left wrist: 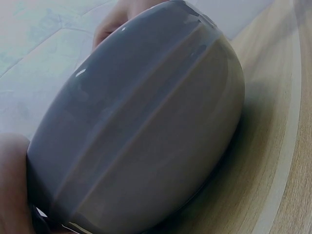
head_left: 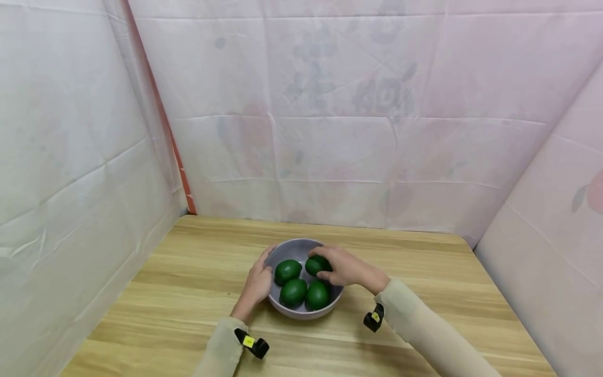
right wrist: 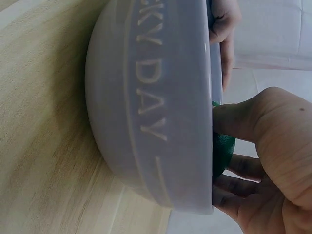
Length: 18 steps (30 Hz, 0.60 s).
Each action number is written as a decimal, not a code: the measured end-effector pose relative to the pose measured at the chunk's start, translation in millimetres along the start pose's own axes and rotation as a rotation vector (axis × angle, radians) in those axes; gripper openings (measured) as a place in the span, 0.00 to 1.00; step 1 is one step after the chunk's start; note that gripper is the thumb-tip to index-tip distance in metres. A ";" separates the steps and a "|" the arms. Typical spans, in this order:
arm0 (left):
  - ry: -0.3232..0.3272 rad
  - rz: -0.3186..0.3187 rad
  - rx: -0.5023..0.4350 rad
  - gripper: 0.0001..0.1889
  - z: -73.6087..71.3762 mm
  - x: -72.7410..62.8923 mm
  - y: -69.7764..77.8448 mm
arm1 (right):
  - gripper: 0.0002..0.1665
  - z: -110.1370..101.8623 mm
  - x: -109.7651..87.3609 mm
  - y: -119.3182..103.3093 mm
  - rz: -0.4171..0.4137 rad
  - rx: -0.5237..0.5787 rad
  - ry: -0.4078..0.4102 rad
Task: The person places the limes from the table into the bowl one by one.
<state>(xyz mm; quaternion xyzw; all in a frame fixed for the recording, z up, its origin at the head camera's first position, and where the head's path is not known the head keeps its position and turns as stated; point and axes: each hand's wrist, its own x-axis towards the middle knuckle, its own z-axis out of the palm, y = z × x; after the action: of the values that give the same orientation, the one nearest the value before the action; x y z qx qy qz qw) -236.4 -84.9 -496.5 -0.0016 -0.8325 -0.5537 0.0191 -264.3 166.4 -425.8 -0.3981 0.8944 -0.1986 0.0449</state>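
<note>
A grey-lavender bowl (head_left: 301, 315) stands on the table and holds several dark green avocados. My left hand (head_left: 256, 283) grips the bowl's left rim, with the thumb at the edge and the fingers along its side. Over the right side of the bowl, my right hand (head_left: 346, 266) holds the back-right avocado (head_left: 314, 265) between thumb and fingers. That avocado (right wrist: 224, 151) shows just past the rim in the right wrist view, its lower part hidden by the bowl. Beside it lie a left avocado (head_left: 287, 272), a front-left avocado (head_left: 293, 293) and a front-right avocado (head_left: 317, 296).
The wood-grain table (head_left: 188, 293) extends around the bowl. Pale printed sheets hang as a back wall (head_left: 330, 146), a left wall (head_left: 80, 157) and a right wall (head_left: 556, 220). Raised letters (right wrist: 151, 97) mark the bowl's outside.
</note>
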 end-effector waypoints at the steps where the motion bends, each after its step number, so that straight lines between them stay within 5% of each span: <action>1: 0.000 0.001 -0.002 0.33 0.2 0.0 0.0 | 0.26 0.2 -0.1 0.4 0.002 0.001 -0.003; 18: -0.002 0.001 0.001 0.33 0.1 0.4 -0.7 | 0.21 4.9 1.7 5.0 0.012 0.015 -0.043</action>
<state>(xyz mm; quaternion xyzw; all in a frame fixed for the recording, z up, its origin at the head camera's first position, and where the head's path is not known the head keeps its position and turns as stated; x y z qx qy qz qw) -236.8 -85.0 -497.1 -0.0025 -0.8327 -0.5534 0.0183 -267.8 166.6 -432.1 -0.3967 0.8941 -0.1965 0.0683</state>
